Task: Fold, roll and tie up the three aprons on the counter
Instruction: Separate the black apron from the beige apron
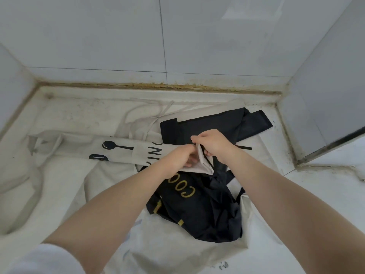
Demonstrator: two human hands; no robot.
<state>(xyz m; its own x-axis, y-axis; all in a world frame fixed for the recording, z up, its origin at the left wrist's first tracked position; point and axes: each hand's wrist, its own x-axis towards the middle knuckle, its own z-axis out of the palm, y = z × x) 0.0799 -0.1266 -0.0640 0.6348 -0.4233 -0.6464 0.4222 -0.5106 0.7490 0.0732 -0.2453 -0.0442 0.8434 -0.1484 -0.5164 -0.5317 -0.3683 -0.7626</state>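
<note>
A cream apron [126, 149] printed with a black spoon and fork lies folded into a long strip across the counter [262, 151]. My left hand [177, 158] and my right hand [212, 144] both grip its right end, which is turned up between them. A black apron [199, 210] with gold letters lies crumpled just below my hands. Another black cloth [217, 123] lies flat behind them. A third pale cloth [158, 244] is spread under the black apron at the front.
White tiled walls close in the counter at the back [177, 46], left and right. Cream apron strings [150, 113] trail toward the back edge. A dark-edged ledge [335, 143] juts in at the right.
</note>
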